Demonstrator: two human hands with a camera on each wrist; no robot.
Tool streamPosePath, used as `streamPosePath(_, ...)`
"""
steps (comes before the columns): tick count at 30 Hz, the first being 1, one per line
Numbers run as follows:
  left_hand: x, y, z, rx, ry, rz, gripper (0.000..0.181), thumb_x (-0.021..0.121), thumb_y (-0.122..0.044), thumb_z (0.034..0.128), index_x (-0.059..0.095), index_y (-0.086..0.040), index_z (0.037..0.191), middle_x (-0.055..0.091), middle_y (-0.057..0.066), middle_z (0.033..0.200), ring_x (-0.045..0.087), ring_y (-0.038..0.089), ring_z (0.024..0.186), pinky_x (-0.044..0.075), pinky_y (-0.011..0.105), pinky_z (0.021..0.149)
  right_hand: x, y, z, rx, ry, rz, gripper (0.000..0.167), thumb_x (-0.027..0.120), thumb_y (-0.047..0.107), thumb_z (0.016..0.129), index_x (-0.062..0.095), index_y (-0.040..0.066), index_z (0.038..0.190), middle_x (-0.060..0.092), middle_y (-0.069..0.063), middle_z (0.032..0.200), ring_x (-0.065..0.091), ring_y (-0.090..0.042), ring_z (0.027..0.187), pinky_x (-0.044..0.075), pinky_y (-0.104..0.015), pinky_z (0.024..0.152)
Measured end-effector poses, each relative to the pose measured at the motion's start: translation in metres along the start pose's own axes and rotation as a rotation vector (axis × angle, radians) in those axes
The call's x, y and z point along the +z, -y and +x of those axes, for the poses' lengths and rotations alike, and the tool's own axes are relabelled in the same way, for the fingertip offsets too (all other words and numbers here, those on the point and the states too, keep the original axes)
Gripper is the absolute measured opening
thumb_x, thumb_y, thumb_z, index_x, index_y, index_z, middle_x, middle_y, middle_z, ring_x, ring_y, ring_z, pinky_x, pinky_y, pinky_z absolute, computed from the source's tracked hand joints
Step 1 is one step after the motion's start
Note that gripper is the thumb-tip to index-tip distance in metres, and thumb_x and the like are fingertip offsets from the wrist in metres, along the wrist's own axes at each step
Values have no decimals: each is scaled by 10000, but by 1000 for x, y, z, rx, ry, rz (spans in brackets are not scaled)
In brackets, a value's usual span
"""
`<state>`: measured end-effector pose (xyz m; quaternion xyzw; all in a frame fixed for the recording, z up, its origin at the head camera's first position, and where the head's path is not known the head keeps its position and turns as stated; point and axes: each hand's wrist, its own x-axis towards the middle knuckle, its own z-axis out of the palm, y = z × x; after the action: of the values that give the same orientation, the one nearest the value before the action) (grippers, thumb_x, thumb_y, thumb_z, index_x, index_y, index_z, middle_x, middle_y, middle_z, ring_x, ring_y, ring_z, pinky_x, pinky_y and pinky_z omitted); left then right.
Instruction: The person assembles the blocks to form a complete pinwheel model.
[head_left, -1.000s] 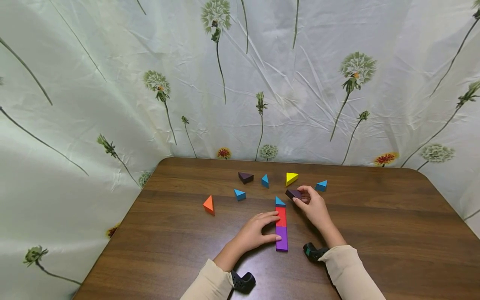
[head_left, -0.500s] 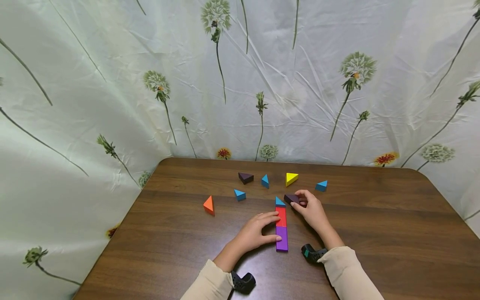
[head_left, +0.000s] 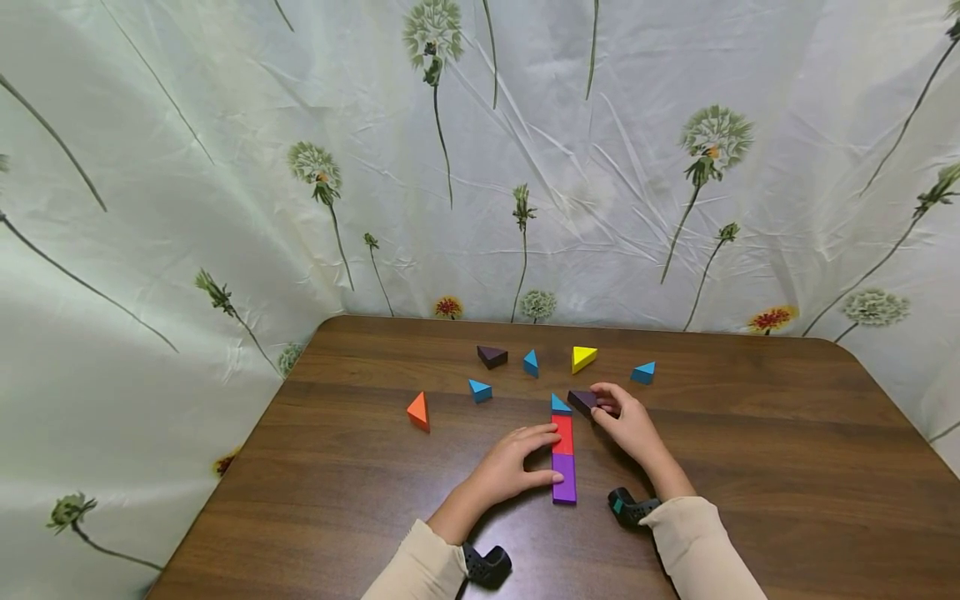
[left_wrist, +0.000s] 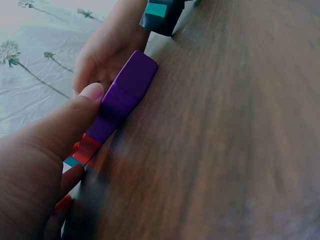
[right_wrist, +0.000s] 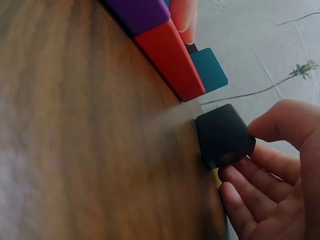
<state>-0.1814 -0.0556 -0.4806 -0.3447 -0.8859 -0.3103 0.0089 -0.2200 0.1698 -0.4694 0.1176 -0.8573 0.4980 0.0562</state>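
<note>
A column made of a purple block [head_left: 564,490], a red block [head_left: 564,442] and a small blue triangular block [head_left: 559,406] lies on the table. My left hand [head_left: 501,465] rests along its left side, thumb against the purple block and fingertips at the red one. Right of the blue tip, my right hand [head_left: 632,429] pinches a dark triangular block [head_left: 581,402] between thumb and fingers. In the right wrist view this dark block [right_wrist: 225,137] appears close to the red block [right_wrist: 172,62]; whether it touches the blue tip I cannot tell.
Further back lie another dark triangular block [head_left: 492,357], a yellow triangle [head_left: 582,359] and several blue triangles, one [head_left: 642,372] far right. An orange triangle [head_left: 419,412] sits to the left. A flowered curtain [head_left: 480,167] hangs behind the brown table [head_left: 787,433].
My right hand has moved the dark triangular block slightly left and toward me, closer to the blue tip. My left hand has stayed in place.
</note>
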Motion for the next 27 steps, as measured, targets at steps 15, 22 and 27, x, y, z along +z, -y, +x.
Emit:
streamPosePath(15,0,1,0,-4,3,0,566,610,-468,808,519,-161,1275,441,-26,1336,391,180,1219,303,358,1003,1,0,-1,-8,81,49,408,627,162,853,510,-13,1202,552,-205,1147,542,-330,1020,417,-480,865)
streamPosePath(22,0,1,0,2,-4,-1,565,616,-465,805,525,-155,1269,449,-20,1329,394,177,1217,306,354,1002,2,1,0,-40,100,89,410,618,168,859,508,-16,1209,542,-205,1165,535,-325,1043,408,-481,879)
streamPosePath(27,1,1,0,1,-3,1,566,614,-469,804,526,-159,1269,450,-24,1328,395,180,1217,305,357,1003,3,2,-1,-49,97,81,406,617,170,859,520,-9,1211,563,-190,1142,542,-314,1033,402,-481,880)
